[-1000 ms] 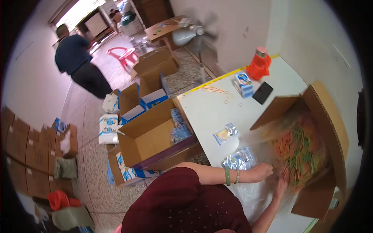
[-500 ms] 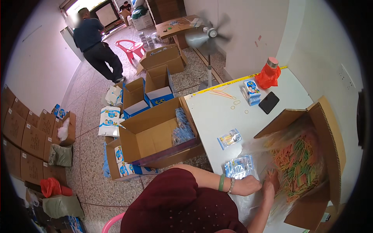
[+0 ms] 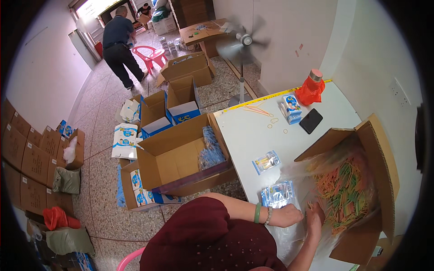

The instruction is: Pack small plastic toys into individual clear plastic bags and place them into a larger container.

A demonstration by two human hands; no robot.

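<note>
My left hand (image 3: 288,215), wearing a green bangle and a beaded bracelet above it, is closed over clear plastic at the table's front; what its fingers hold is hidden. Close beside it, my right hand (image 3: 315,214) is pinched, with what look like a few thin sticks at the fingertips. To its right, many thin coloured sticks (image 3: 344,189), orange, green and yellow, lie loose in a plastic liner inside an open cardboard box (image 3: 383,167). Just beyond my left hand are blue-and-white clear packets (image 3: 277,193). A single such packet (image 3: 266,162) with yellowish sticks inside lies farther off.
On the white table (image 3: 246,140) are a phone (image 3: 311,121), a small printed pack (image 3: 291,108), rubber bands (image 3: 272,121) and a red-wrapped bottle (image 3: 310,88). An open carton (image 3: 176,158) adjoins its left edge. Beyond stand a spinning fan (image 3: 245,40), a pink chair (image 3: 151,56) and a person (image 3: 118,45).
My right hand has shifted slightly, its fingertips drawing closer to my left hand. My left hand stays almost in place. The person in the background has moved right, toward the pink chair, and leans over.
</note>
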